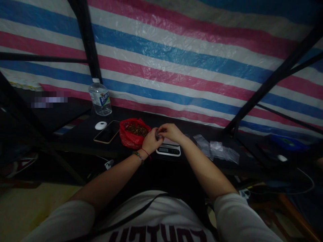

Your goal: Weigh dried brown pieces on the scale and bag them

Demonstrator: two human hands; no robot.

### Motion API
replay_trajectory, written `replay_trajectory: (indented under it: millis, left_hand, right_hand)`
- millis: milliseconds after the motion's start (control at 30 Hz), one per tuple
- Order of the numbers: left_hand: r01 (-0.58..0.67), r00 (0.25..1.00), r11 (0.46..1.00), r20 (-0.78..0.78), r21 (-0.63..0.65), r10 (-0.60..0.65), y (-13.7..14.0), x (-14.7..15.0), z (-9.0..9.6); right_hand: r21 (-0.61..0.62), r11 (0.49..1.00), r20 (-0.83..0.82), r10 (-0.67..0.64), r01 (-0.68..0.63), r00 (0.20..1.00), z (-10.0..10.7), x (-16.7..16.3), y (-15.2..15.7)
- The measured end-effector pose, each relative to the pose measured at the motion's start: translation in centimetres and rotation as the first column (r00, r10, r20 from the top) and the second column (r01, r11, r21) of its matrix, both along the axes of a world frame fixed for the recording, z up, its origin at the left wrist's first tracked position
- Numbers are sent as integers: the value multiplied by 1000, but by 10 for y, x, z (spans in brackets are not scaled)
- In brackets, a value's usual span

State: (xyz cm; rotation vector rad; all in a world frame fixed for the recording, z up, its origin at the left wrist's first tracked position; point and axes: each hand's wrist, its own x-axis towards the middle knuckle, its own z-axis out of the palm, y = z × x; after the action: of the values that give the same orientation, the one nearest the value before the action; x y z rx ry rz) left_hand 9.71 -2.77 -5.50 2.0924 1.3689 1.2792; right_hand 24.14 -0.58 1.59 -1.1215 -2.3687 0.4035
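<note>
My left hand (151, 142) and my right hand (173, 132) meet above a small white digital scale (168, 150). Closed fingers of both hands pinch a small, dark, see-through plastic bag (158, 134); its contents are too small and dim to make out. Just left of my left hand sits a red plastic bag (130, 139), its top open, holding many small brown pieces (137, 129). My hands partly cover the scale's plate, while its display and buttons face me. To the right of my right forearm lie several flat clear plastic bags (218, 149).
A phone (108, 132), a white oval object (101, 125) and a clear bottle (100, 99) stand or lie on the dark table (78, 136) at left. Black metal posts (89, 40) rise at both sides. Behind hangs a striped plastic sheet (176, 67). A blue object (287, 143) lies far right.
</note>
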Motion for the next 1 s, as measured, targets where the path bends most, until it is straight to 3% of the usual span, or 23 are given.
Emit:
replay_trajectory:
  millis: [167, 300, 400, 567, 700, 767, 867, 933, 1000]
  left_hand:
    - [28, 999, 999, -38, 43, -26, -10, 3, 11]
    - [8, 1000, 997, -18, 80, -7, -13, 4, 22]
    - [2, 1000, 997, -26, 76, 0, -19, 4, 29]
    - [99, 992, 993, -84, 63, -94, -42, 10, 40]
    - [222, 971, 974, 105, -47, -216, -51, 7, 38]
    - [396, 901, 908, 246, -136, -356, -48, 0, 35]
    - [620, 778, 732, 341, -280, -528, -42, -11, 32]
    - [673, 739, 638, 368, -374, -564, -41, -15, 32]
    - [699, 715, 586, 427, -409, -554, -41, -16, 33]
  right_hand:
    - [194, 981, 41, 20, -27, 999, 6, 3, -15]
    - [272, 958, -58, -82, 95, 995, 12, 7, -39]
    - [213, 958, -159, -157, 190, 975, 13, 8, -61]
    - [61, 966, -192, -237, 252, 952, 5, 11, -80]
    - [-3, 981, -313, -187, 196, 931, 3, 23, -84]
    - [-23, 993, -371, -118, 118, 921, 6, 30, -87]
    - [-11, 999, -423, -32, 30, 905, 12, 36, -92]
    - [-1, 1000, -443, -14, 16, 896, 13, 37, -93]
    - [-35, 998, -488, -65, 55, 871, 11, 36, -92]
